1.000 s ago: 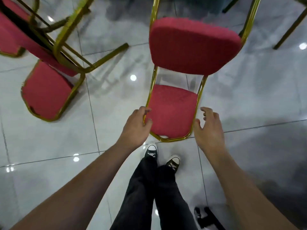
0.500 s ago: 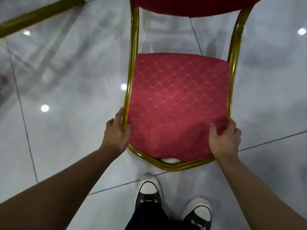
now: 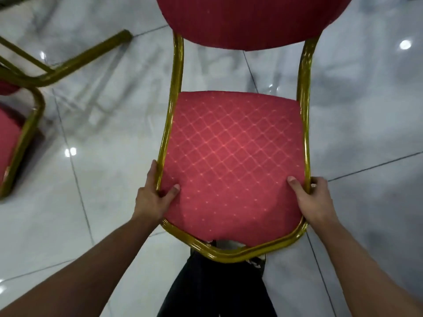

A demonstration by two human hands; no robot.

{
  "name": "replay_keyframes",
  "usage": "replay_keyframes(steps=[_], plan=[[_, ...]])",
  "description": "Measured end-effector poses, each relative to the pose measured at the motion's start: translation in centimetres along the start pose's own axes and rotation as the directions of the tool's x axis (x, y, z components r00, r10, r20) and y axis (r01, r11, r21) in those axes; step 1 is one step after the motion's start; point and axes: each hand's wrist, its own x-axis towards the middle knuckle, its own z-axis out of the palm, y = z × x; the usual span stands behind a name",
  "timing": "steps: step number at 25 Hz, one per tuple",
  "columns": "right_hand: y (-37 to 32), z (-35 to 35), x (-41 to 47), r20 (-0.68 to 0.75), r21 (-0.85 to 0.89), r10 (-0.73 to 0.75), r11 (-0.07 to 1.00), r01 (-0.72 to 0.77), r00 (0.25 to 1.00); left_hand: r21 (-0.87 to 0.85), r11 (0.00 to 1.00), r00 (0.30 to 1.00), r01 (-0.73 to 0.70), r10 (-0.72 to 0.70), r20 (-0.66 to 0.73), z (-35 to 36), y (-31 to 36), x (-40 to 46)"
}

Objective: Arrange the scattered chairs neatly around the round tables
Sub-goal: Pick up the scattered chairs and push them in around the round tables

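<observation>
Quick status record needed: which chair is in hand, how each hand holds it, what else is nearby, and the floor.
chair in hand: red padded chair with gold frame, seat facing up
left hand: grips the seat's left frame rail, thumb on the cushion
right hand: grips the right frame rail, thumb on the cushion
nearby: second chair at the left edge, only partly in view
floor: glossy grey tiles
round tables: none in view

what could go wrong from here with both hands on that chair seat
The other chair lies close on the left, so swinging the held chair could clip its gold leg. The left hand and right hand grip only the seat's front, so the backrest might tip. The glossy floor looks slippery.
</observation>
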Motion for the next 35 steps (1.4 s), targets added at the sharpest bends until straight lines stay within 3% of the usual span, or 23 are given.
replay_keyframes(steps=[4, 8, 13, 17, 20, 24, 27, 35], plan=[[-7.5, -10.5, -13.7, -0.007, -0.008, -0.091, 0.996, 0.091, 0.996, 0.194, 0.980, 0.998, 0.037, -0.027, -0.058, -8.8, 8.2, -13.8], [-16.7, -21.3, -23.9, 0.015, -0.021, -0.071, 0.997, 0.072, 0.997, 0.321, 0.946, 0.997, 0.032, -0.006, -0.082, -17.6, 17.5, -25.4], [-27.3, -30.2, -29.6, 0.032, 0.110, 0.068, 0.991, -0.072, 0.997, 0.306, 0.951, 0.985, 0.047, 0.007, -0.172, -24.8, 27.3, -32.4], [-32.1, -32.9, -33.4, -0.141, 0.223, -0.037, 0.972, 0.068, 0.989, 0.218, 0.973, 0.982, -0.079, 0.113, -0.150, -26.4, 32.7, -36.4], [-36.7, -33.0, -35.1, -0.200, 0.136, -0.172, 0.970, 0.201, 0.965, 0.450, 0.852, 0.902, -0.268, 0.386, -0.194, -26.7, 35.8, -36.9], [-42.4, -32.5, -34.7, -0.249, -0.064, -0.418, 0.907, 0.416, 0.874, 0.295, 0.838, 0.817, -0.459, 0.529, -0.230, -29.5, 39.7, -34.1], [-47.0, -31.3, -33.2, -0.242, -0.128, -0.514, 0.858, 0.498, 0.823, 0.237, 0.856, 0.850, -0.459, 0.501, -0.162, -31.7, 43.2, -29.5], [-53.0, -31.2, -27.3, -0.189, -0.173, -0.502, 0.863, 0.474, 0.844, 0.238, 0.865, 0.862, -0.442, 0.483, -0.156, -32.0, 48.2, -23.9]])
